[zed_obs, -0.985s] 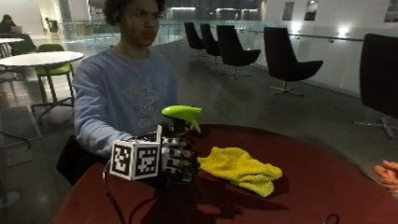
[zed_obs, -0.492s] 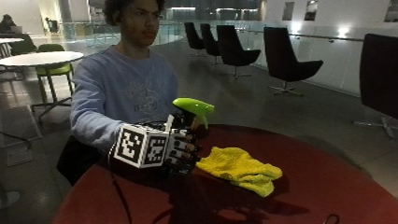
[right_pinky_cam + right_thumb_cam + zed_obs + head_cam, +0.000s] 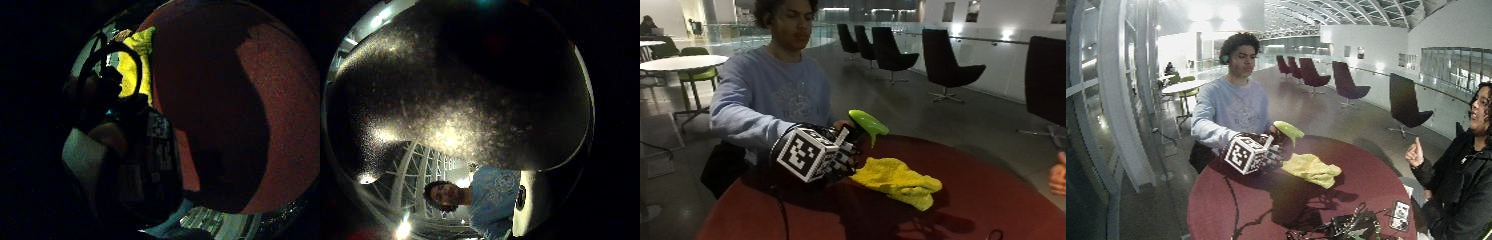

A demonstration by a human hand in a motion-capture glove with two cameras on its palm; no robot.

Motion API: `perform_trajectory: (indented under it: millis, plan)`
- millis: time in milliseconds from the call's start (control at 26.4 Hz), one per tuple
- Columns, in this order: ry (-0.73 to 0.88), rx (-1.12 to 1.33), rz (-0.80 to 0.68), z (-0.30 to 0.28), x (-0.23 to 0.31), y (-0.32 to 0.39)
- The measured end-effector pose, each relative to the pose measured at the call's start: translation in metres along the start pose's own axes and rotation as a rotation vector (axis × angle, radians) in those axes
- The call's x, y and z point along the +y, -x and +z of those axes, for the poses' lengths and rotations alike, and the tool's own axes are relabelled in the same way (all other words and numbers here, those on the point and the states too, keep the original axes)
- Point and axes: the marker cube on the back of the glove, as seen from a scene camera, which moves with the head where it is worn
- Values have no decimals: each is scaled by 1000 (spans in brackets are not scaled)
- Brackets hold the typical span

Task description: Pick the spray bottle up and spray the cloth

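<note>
Gloved right hand [image 3: 833, 157] holds the spray bottle [image 3: 863, 126] off the red desk [image 3: 1013, 200], fingers apparently curled round its neck. Rigid plastic, probably light; yellow cloth [image 3: 899, 181] lies limp beside.

I see a round red table [image 3: 986, 200] in front of the seated person. Behind them stands a row of dark swivel chairs [image 3: 943, 62], and a white round table [image 3: 680, 62] with a green chair [image 3: 696, 75]. Some cables and small devices [image 3: 1359, 227] lie at the red table's near edge
</note>
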Motion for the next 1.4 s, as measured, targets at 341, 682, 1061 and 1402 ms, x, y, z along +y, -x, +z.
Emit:
perform_trajectory:
  millis: [341, 682, 1061, 1402]
  plan:
    - [31, 45, 62, 9, 0, 0]
    - [70, 121, 101, 16, 5, -2]
    - [55, 132, 113, 14, 4, 0]
    - [95, 173, 127, 16, 11, -5]
